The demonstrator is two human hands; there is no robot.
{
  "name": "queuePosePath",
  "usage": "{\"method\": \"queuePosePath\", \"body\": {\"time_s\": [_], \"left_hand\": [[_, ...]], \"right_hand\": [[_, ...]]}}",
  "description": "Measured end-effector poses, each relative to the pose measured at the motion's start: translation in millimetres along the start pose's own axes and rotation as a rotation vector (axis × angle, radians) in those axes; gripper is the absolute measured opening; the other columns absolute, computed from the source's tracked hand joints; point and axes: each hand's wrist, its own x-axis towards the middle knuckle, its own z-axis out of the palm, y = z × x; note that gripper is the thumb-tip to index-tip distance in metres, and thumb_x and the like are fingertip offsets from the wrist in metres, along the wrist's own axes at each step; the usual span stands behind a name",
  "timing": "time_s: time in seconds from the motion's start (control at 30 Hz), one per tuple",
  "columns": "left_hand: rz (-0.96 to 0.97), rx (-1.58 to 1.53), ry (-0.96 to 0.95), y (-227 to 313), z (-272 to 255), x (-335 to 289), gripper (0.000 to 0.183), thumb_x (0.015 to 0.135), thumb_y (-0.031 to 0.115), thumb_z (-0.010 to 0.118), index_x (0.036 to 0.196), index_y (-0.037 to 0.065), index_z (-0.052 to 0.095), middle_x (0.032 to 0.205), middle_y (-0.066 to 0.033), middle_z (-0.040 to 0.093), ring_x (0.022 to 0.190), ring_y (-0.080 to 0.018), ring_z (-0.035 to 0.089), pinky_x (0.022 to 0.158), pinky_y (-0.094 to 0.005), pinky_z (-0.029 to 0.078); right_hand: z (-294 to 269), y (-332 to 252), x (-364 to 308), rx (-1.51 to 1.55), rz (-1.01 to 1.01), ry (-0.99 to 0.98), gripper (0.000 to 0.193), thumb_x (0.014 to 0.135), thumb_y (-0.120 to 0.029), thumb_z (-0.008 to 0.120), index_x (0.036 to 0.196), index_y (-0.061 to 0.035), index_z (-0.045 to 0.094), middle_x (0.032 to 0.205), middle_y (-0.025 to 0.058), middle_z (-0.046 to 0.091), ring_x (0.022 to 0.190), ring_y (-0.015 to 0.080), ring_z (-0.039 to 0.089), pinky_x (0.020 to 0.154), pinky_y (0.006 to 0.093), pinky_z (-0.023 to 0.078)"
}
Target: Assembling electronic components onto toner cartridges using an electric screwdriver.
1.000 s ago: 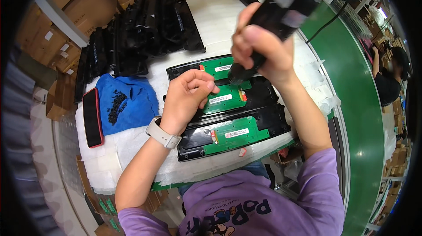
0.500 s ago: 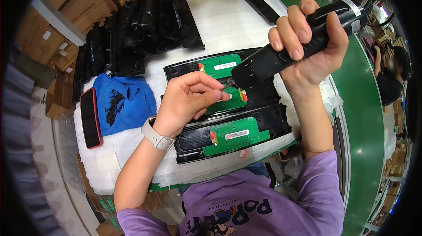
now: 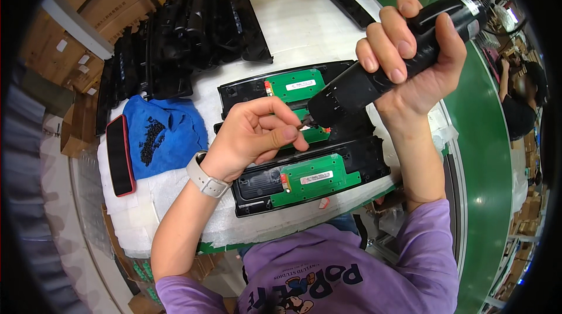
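Note:
A black electric screwdriver (image 3: 342, 97) slants down to the left, with my right hand (image 3: 413, 65) wrapped round its body. At its bit, the thumb and fingertips of my left hand (image 3: 254, 132) pinch together; what lies between them is too small to make out. Below both hands three black plastic panels lie in a row, each bearing a green circuit board. The far board (image 3: 293, 76) and the near board (image 3: 319, 167) show well, while the middle board (image 3: 316, 137) is mostly hidden by my left hand and the tool.
Small black screws (image 3: 153, 138) lie heaped on a blue cloth (image 3: 184, 129), beside a red-edged phone (image 3: 120, 156). More black panels (image 3: 199, 27) stand stacked at the back left; a single one (image 3: 342, 1) lies at the back. A cable runs from the screwdriver. Another person (image 3: 521, 94) is at the far right.
The screwdriver's rear end has swung slightly upward in my right hand. My left fingertips have shifted a little and still pinch beside the bit. The panels stay put.

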Motion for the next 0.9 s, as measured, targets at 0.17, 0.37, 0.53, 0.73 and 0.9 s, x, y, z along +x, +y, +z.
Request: {"method": "queuePosePath", "body": {"time_s": [0.17,0.37,0.53,0.73,0.9], "left_hand": [[0.067,0.291,0.227,-4.4,1.1,4.2,0.009,0.087,0.009,0.055,0.089,0.0,0.056,0.079,-0.0123,0.066,0.048,-0.0016,0.041,0.043,-0.0161,0.031],[0.071,-0.062,0.357,-6.2,-6.1,7.8,0.013,0.089,0.011,0.044,0.093,0.001,0.053,0.091,-0.0156,0.064,0.048,-0.0058,0.034,0.046,-0.0185,0.031],[0.084,-0.102,0.335,-10.3,-4.2,9.6,0.015,0.084,0.0,0.039,0.097,-0.002,0.047,0.091,-0.0196,0.062,0.046,-0.0051,0.036,0.043,-0.0189,0.031],[0.125,-0.015,0.356,-16.1,-5.5,8.5,0.015,0.085,-0.001,0.039,0.099,-0.002,0.045,0.087,-0.0221,0.062,0.047,-0.0063,0.039,0.043,-0.0195,0.032],[0.107,0.065,0.338,-13.8,-3.4,11.0,0.014,0.092,0.008,0.042,0.101,-0.003,0.045,0.08,-0.0183,0.062,0.042,-0.0052,0.037,0.039,-0.0184,0.029]], "right_hand": [[-3.9,0.8,4.2,-0.107,0.053,0.041,0.031,0.089,-0.031,0.041,0.099,-0.0029,0.05,0.064,0.0011,0.044,0.044,0.0101,0.041,0.056,0.0294,0.041],[4.5,13.9,-0.2,-0.596,0.132,0.129,0.025,0.082,-0.027,0.05,0.091,-0.0037,0.046,0.057,0.0028,0.042,0.04,0.0104,0.038,0.044,0.0258,0.036],[8.8,21.7,-2.5,-0.606,0.139,0.093,0.024,0.08,-0.023,0.051,0.089,-0.0017,0.046,0.056,0.0045,0.043,0.038,0.011,0.038,0.04,0.0249,0.033],[12.1,26.0,0.0,-0.635,0.183,0.09,0.023,0.078,-0.02,0.054,0.086,-0.0007,0.045,0.054,0.0055,0.042,0.038,0.0119,0.039,0.038,0.0236,0.031],[19.5,32.6,5.8,-0.699,0.198,0.076,0.023,0.074,-0.019,0.058,0.074,0.0005,0.045,0.051,0.006,0.044,0.038,0.0128,0.042,0.035,0.0236,0.031]]}}
